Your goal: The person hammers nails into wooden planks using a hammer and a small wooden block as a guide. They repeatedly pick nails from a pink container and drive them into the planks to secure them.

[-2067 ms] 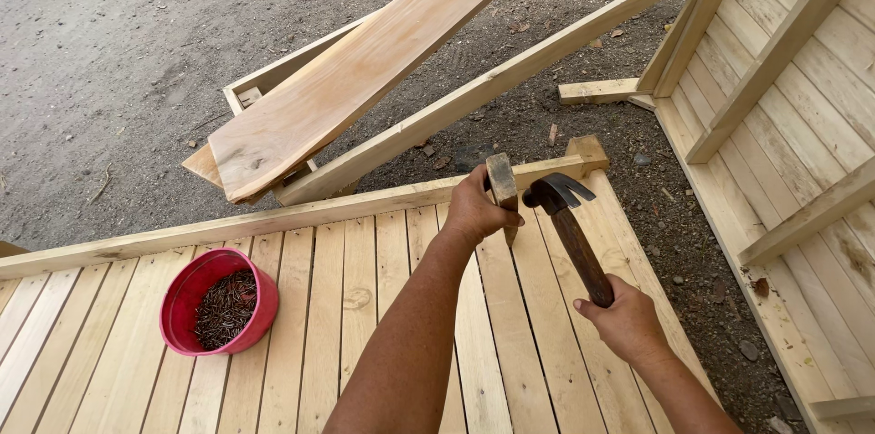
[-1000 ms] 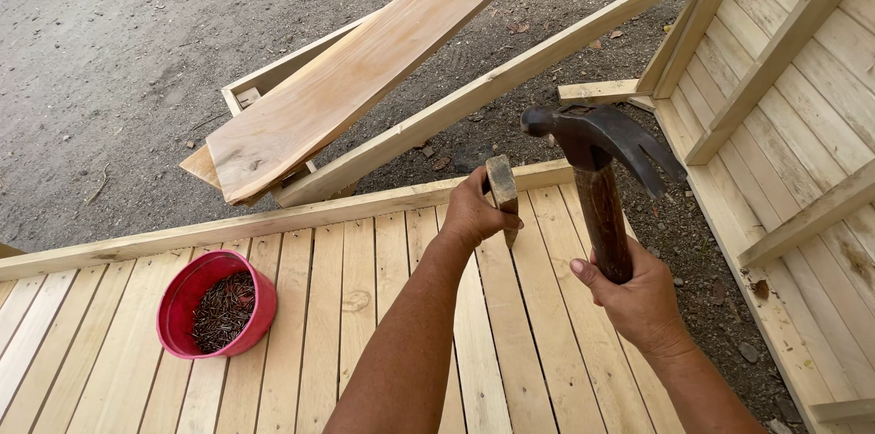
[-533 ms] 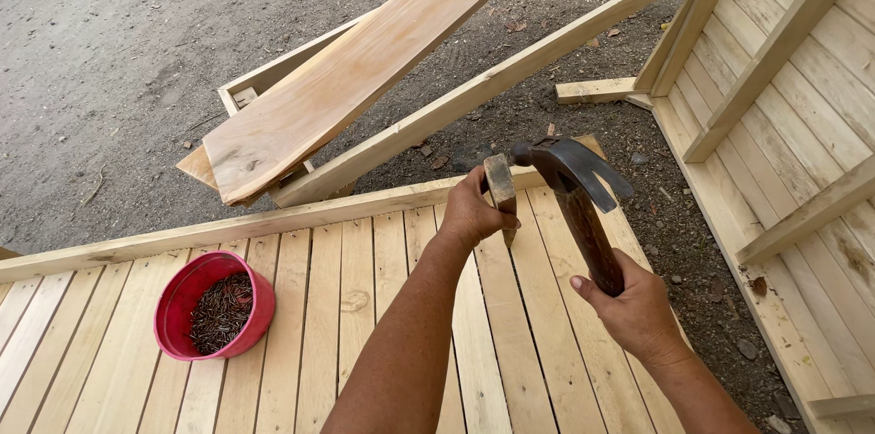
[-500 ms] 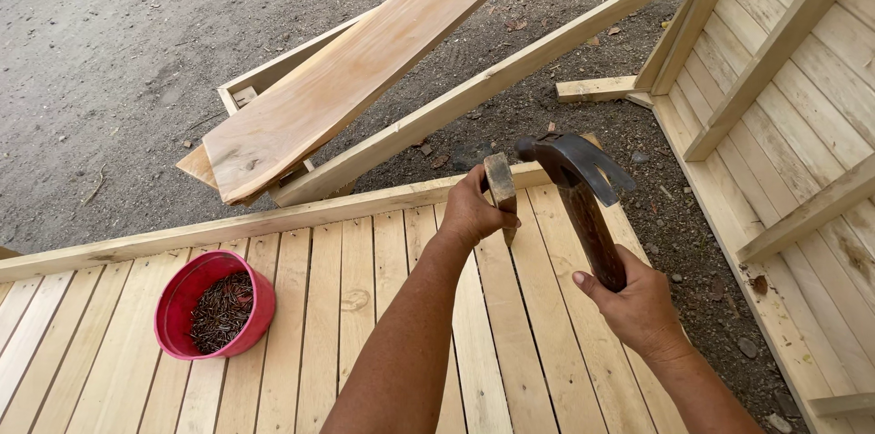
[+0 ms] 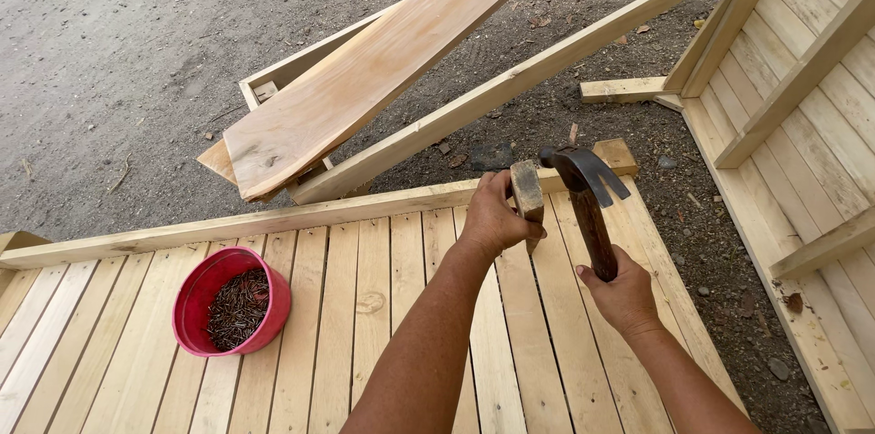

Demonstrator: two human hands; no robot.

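The wood block (image 5: pixel 527 192) stands upright at the far edge of the slatted panel (image 5: pixel 365 325), right against the long rail (image 5: pixel 273 215), and the left hand (image 5: pixel 492 215) is wrapped around it, fingers curled close to its top. The right hand (image 5: pixel 624 293) is clenched on the handle of the claw hammer (image 5: pixel 588 201), whose head hangs just beside the block's upper end. That's the worry: the holding fingers sit near the striking face, so a blow that lands slightly off could catch a knuckle or thumb. A glancing hit could also tip the block, since only one hand steadies it on a narrow footing. I can't tell whether a nail sits under the block. The red bowl of nails (image 5: pixel 232 300) rests well to the left on the slats, clear of the swing. Loose planks (image 5: pixel 383 60) lie beyond on the gravel.
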